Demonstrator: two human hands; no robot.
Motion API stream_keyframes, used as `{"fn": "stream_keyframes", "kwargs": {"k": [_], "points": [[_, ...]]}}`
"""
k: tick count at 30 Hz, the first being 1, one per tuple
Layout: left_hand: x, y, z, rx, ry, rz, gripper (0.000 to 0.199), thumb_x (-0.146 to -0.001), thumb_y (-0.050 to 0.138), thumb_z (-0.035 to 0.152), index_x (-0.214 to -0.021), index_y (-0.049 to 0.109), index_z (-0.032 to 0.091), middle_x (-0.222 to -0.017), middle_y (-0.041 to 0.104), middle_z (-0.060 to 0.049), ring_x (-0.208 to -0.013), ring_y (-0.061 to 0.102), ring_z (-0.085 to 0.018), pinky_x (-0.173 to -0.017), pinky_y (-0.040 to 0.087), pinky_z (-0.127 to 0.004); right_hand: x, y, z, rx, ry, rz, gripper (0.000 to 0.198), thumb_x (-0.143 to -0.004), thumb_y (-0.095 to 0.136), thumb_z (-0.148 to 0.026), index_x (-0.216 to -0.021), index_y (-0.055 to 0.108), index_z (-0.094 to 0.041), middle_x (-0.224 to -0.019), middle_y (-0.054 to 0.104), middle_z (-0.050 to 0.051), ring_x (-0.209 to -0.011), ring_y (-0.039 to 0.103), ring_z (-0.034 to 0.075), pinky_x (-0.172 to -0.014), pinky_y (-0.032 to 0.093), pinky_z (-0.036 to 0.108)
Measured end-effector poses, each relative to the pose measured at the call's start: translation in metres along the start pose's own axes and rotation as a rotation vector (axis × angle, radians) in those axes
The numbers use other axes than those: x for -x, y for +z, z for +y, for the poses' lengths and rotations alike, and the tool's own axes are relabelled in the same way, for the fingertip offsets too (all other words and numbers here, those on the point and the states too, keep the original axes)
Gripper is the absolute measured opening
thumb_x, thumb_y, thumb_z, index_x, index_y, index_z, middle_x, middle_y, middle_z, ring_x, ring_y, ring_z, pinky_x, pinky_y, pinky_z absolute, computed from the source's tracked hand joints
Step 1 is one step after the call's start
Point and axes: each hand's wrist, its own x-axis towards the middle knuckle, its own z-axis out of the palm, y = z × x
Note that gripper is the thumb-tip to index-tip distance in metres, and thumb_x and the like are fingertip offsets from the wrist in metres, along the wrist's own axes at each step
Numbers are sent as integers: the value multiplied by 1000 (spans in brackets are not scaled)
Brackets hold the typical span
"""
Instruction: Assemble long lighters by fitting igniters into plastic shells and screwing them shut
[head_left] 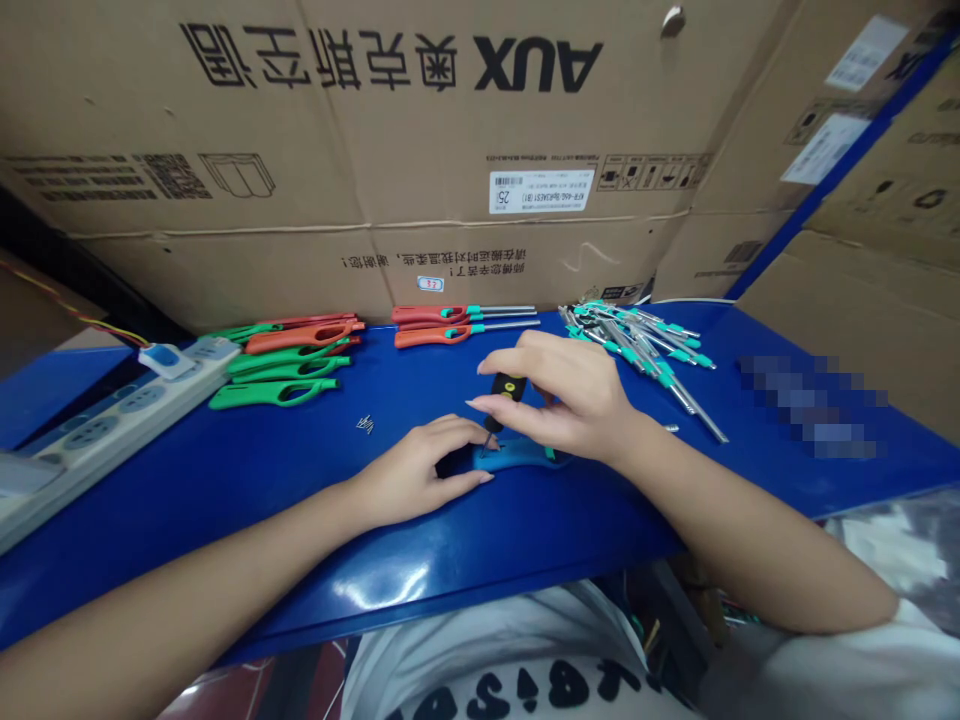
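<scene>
My right hand (pixel 566 390) grips a short black-and-yellow screwdriver (pixel 507 392), its thin shaft slanting down onto a blue lighter handle (pixel 517 456). That handle lies flat on the blue tabletop, partly covered by my right hand. With thumb and fingers, my left hand (pixel 429 465) pinches the handle's left end. A bit of teal shows at the handle's right end. A small pile of screws (pixel 365 424) lies beyond my left hand.
Green lighter handles (pixel 274 394) and an orange one (pixel 300 337) lie at the left, beside a white power strip (pixel 127 425). Orange-red lighters with metal tubes (pixel 435 336) sit at the back. Several loose metal tubes with teal ends (pixel 645 345) are heaped right. A cardboard wall (pixel 315 180) bounds the back.
</scene>
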Motion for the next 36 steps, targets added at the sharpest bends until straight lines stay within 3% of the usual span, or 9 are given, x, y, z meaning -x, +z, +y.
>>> {"fn": "stream_keyframes", "kwargs": {"k": [3, 5, 8, 14, 19, 23, 31, 34, 36], "points": [[-1, -1, 1, 7, -2, -4, 24, -93, 68, 28, -116, 64, 21, -116, 70, -4, -112, 64, -19, -102, 49, -32, 1, 2, -2, -149, 56, -41, 27, -102, 50, -29, -121, 66, -17, -109, 73, 9, -87, 69, 15, -76, 56, 27], [-1, -1, 2, 14, -5, -7, 24, -94, 68, 29, -116, 64, 21, -116, 70, -4, -111, 64, -18, -101, 50, -32, -1, 2, -4, -383, 172, -117, 35, -106, 37, -23, -134, 57, -17, -120, 70, 9, -75, 67, 9, -69, 56, 23], [-1, -1, 2, 6, -5, -7, 24, -93, 68, 28, -116, 65, 20, -117, 71, -4, -112, 64, -19, -101, 49, -33, -3, 3, -5, -567, 257, -185, 32, -105, 42, -25, -131, 60, -17, -108, 71, 6, -51, 54, 3, -53, 50, 18], [0, 0, 0, -5, 6, 14, 24, -92, 69, 28, -115, 65, 20, -115, 71, -5, -111, 65, -21, -100, 51, -36, 2, 6, -1, -110, 10, 66, 17, -92, 69, -35, -96, 71, -19, -79, 65, 2, -65, 58, 11, -62, 53, 24], [0, 0, 2, 6, -8, 4, 25, -93, 69, 27, -116, 65, 21, -117, 71, -6, -112, 65, -22, -100, 51, -37, 3, 5, -7, -291, 29, -52, 35, -105, 36, -24, -129, 61, -16, -122, 67, 13, -110, 65, 19, -91, 56, 34], [-1, -1, 2, 13, -4, 1, 24, -93, 69, 27, -116, 65, 21, -116, 71, -5, -112, 65, -21, -101, 50, -35, 0, 5, -6, -475, 200, -140, 34, -106, 37, -22, -132, 58, -17, -108, 71, 7, -79, 66, 10, -75, 57, 25], [1, 1, -2, -18, 13, 20, 26, -92, 70, 28, -117, 64, 20, -114, 71, -5, -108, 66, -20, -97, 52, -34, 2, 5, 0, -59, -57, 75, 16, -92, 69, -35, -93, 68, -18, -73, 67, 1, -62, 58, 12, -58, 47, 25], [1, 1, -1, -23, 10, 19, 26, -92, 70, 29, -116, 65, 21, -113, 71, -5, -107, 66, -20, -96, 53, -34, 4, 5, -3, -94, -51, -2, 20, -99, 57, -33, -106, 67, -17, -81, 68, 4, -70, 62, 14, -65, 50, 26], [0, 0, -1, -9, 6, 5, 25, -93, 69, 29, -116, 65, 21, -115, 71, -5, -110, 65, -21, -99, 52, -35, 5, 5, -5, -252, 90, -111, 31, -105, 41, -28, -128, 58, -18, -101, 71, 6, -75, 65, 12, -73, 53, 27]]}}
